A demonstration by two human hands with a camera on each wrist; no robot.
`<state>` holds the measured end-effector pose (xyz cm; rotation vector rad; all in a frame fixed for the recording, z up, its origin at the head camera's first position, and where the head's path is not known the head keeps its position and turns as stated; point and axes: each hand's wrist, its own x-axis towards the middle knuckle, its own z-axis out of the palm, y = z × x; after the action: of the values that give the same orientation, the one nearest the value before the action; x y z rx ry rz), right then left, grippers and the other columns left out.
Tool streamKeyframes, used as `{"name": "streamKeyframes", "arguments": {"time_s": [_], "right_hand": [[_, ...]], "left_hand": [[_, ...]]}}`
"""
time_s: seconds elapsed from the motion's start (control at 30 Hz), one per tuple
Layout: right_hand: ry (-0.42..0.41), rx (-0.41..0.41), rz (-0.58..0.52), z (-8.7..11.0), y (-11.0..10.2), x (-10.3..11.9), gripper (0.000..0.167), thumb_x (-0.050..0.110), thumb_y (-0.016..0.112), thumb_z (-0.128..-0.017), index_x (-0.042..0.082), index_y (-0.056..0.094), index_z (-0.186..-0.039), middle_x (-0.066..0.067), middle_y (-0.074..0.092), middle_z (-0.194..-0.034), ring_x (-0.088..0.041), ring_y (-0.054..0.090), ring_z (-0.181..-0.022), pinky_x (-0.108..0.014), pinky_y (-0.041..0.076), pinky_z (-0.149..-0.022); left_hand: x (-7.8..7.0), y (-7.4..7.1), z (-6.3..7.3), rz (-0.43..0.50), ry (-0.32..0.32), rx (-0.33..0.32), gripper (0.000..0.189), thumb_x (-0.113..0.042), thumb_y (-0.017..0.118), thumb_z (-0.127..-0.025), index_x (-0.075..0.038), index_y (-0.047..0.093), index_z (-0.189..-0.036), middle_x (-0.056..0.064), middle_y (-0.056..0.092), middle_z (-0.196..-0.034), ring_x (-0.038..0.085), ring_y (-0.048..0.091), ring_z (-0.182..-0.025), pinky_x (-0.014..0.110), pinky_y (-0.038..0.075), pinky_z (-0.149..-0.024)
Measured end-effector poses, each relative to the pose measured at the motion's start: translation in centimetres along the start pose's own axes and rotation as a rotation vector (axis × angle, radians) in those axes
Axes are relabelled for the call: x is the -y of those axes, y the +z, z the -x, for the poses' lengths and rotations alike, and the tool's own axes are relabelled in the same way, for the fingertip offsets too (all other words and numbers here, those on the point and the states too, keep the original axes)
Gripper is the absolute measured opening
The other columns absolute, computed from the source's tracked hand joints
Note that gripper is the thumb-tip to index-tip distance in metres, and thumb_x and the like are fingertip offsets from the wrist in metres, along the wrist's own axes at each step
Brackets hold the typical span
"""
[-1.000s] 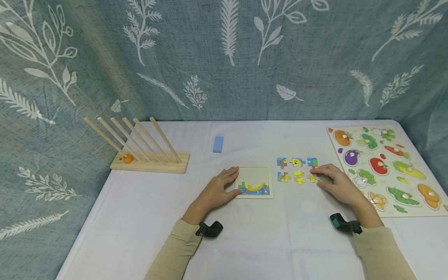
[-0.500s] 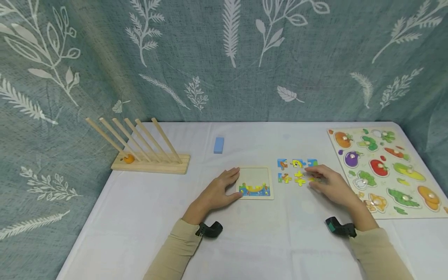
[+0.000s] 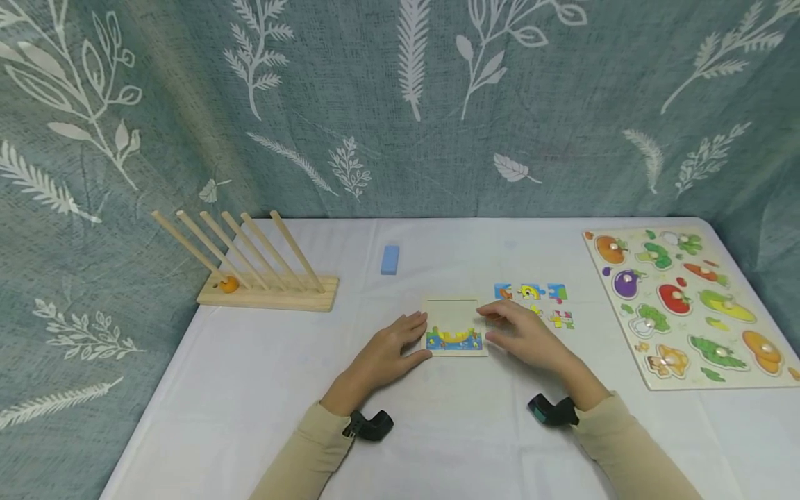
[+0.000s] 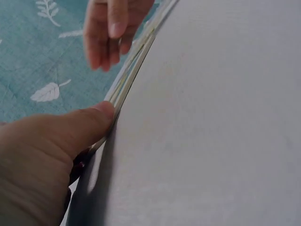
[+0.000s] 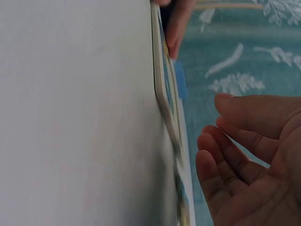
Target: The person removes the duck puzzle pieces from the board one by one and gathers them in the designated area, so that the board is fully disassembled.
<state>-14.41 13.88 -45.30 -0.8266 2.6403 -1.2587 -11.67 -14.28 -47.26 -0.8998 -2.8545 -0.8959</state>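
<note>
A small wooden tray puzzle (image 3: 453,312) lies on the table, its near part filled with blue and yellow pieces and its far part bare board. My left hand (image 3: 395,345) rests at the tray's left edge; in the left wrist view its thumb (image 4: 101,113) touches the rim. At the tray's right edge is my right hand (image 3: 528,337), fingers loosely bent. Nothing shows between thumb and fingers of the right hand (image 5: 249,150) in its wrist view. Loose jigsaw pieces (image 3: 557,292) lie right of the tray, some partly hidden by that hand.
A wooden rack with slanted pegs (image 3: 269,298) and an orange bead (image 3: 229,284) stands at left. Behind the tray lies a blue block (image 3: 390,260). A vegetable knob puzzle board (image 3: 687,312) covers the table's right side. A patterned curtain (image 3: 437,160) hangs behind.
My right hand has moved left, from over the loose pieces at the right to the tray's right edge. The left hand stays at the tray. No piece has visibly been taken.
</note>
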Motion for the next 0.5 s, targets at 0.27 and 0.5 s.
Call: {"name": "streamKeyframes", "arguments": {"time_s": [0.27,0.5], "right_hand": [[-0.055,0.112,-0.058,-2.4,3.3,2.8,0.040,0.010,0.067,-0.088,0.002,0.056,-0.125,-0.012,0.061,-0.120,-0.025,0.062,-0.105,-0.038,0.054,-0.091],[-0.034,0.120,0.024,-3.3,5.2,3.5,0.042,0.008,0.069,-0.085,0.000,0.058,-0.124,-0.009,0.059,-0.115,-0.019,0.059,-0.097,-0.033,0.054,-0.085]], "left_hand": [[0.2,0.1,0.2,0.022,0.037,-0.040,0.053,-0.026,0.070,-0.086,0.003,0.056,-0.128,0.013,0.052,-0.138,0.027,0.049,-0.129,0.041,0.040,-0.109],[0.4,0.0,0.2,0.049,0.052,-0.041,0.052,-0.025,0.069,-0.086,0.004,0.056,-0.128,0.013,0.052,-0.138,0.028,0.049,-0.129,0.042,0.041,-0.108]]}}
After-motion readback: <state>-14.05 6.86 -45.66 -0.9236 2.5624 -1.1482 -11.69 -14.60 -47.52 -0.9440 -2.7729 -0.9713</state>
